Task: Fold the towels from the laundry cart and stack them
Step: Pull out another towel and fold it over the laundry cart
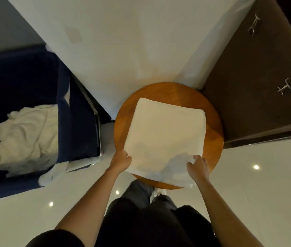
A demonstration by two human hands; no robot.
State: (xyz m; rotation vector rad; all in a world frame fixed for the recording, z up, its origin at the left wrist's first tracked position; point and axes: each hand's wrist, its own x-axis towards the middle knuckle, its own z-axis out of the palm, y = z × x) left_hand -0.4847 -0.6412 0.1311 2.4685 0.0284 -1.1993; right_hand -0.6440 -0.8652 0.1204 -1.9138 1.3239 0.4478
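Folded towel lies on round table by white wall.

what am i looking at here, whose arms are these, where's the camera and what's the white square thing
There is no machine here. This is one picture from a camera worn on a person's head, looking forward and down, so the two bare arms are the wearer's own. The left hand and the right hand each hold a near corner of a folded white towel. It lies on a round wooden table, with its near edge hanging over the rim. To the left stands a dark blue laundry cart with crumpled white towels inside, not yet folded.
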